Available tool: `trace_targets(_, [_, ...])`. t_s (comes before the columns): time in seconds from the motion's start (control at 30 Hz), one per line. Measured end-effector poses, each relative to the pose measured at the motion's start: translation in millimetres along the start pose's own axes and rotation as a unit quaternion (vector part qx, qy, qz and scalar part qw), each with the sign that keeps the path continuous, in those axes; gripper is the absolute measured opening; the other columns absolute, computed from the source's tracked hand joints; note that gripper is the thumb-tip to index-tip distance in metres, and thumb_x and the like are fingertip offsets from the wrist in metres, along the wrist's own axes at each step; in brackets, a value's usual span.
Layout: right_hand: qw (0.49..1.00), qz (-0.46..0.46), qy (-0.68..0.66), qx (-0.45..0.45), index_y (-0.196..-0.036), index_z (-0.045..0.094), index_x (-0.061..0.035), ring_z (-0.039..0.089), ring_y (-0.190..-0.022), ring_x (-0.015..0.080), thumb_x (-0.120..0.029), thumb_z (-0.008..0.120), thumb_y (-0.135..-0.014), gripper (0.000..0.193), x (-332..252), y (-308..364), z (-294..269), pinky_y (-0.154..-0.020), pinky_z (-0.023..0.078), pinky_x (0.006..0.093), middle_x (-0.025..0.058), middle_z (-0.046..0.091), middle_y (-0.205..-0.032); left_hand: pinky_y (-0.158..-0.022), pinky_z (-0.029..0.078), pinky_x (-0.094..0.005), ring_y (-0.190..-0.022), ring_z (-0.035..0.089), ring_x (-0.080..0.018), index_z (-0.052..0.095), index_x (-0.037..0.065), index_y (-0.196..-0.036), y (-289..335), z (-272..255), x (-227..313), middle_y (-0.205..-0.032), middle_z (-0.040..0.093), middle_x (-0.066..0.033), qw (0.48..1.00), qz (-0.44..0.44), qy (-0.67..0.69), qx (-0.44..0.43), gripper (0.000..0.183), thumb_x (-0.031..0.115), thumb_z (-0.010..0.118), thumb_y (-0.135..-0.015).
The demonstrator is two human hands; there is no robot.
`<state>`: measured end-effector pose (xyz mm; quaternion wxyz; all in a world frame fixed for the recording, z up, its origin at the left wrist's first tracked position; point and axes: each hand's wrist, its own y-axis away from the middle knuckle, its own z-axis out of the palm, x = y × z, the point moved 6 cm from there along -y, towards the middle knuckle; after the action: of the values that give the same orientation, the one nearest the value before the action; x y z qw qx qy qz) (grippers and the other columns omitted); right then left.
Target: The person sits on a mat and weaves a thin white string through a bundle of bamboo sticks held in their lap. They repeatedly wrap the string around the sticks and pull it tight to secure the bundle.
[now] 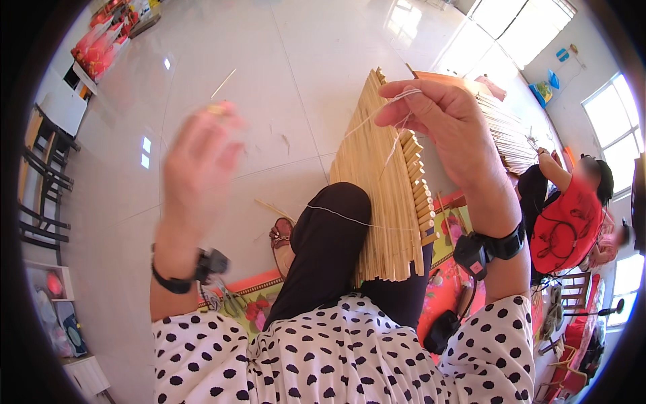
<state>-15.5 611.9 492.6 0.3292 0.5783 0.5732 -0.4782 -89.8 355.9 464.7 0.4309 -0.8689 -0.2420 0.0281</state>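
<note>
My right hand [447, 124] is raised over the upper part of a mat of pale straw-coloured stalks [380, 182], its thumb and fingers closed on white string [363, 124]. Strands of that string run down from the fingers toward the mat. The mat lies along my right thigh, with round cut ends showing down its right side. Another white thread crosses my dark-trousered left knee [336, 214] and the mat's lower part. Off to the left, my left hand [202, 151] hangs in the air above the tiled floor, smeared by motion; whether it holds anything cannot be made out.
Loose stalks [224, 82] lie on the tiles. A floral cloth [259, 296] is spread under my feet. At the right, a person in red [565, 225] sits by another stalk mat [505, 131]. Dark chairs [44, 175] stand along the left, and red bags [99, 50] at the back left.
</note>
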Motion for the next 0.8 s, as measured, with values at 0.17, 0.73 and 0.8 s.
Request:
trace_targets(0.17, [1.0, -0.002, 0.0, -0.031, -0.111, 0.067, 0.0038, 0.064, -0.088, 0.0092, -0.013, 0.049, -0.1, 0.028, -7, -9, 19, -0.083, 0.05, 0.0243, 0.0067, 0.072, -0.09, -0.089, 0.048, -0.0404, -0.114, 0.056, -0.0209, 0.07, 0.006, -0.084, 19, 52, 125, -0.102, 0.065, -0.0065, 0.92, 0.381, 0.059, -0.068, 0.016, 0.017, 0.066, -0.074])
trace_targets(0.73, [0.998, -0.013, 0.037, -0.052, -0.109, 0.069, 0.0039, 0.066, -0.081, 0.0085, -0.011, 0.049, -0.098, 0.027, -22, -5, 20, -0.078, 0.052, 0.0242, 0.0053, 0.071, -0.083, -0.109, 0.03, -0.0592, -0.101, 0.056, -0.0278, 0.075, 0.008, -0.087, 12, 102, 126, -0.083, 0.064, -0.0014, 0.737, 0.516, -0.318, -0.299, 0.02, 0.02, 0.061, -0.078])
trace_targets(0.8, [0.998, -0.013, 0.035, -0.049, -0.108, 0.069, 0.0036, 0.065, -0.079, 0.0079, -0.012, 0.05, -0.098, 0.027, -23, -6, 19, -0.077, 0.051, 0.0235, 0.0046, 0.071, -0.082, -0.105, 0.036, -0.0564, -0.094, 0.057, -0.0257, 0.073, 0.009, -0.081, 9, 92, 130, -0.078, 0.062, -0.001, 0.768, 0.53, -0.25, -0.26, 0.014, 0.017, 0.062, -0.077])
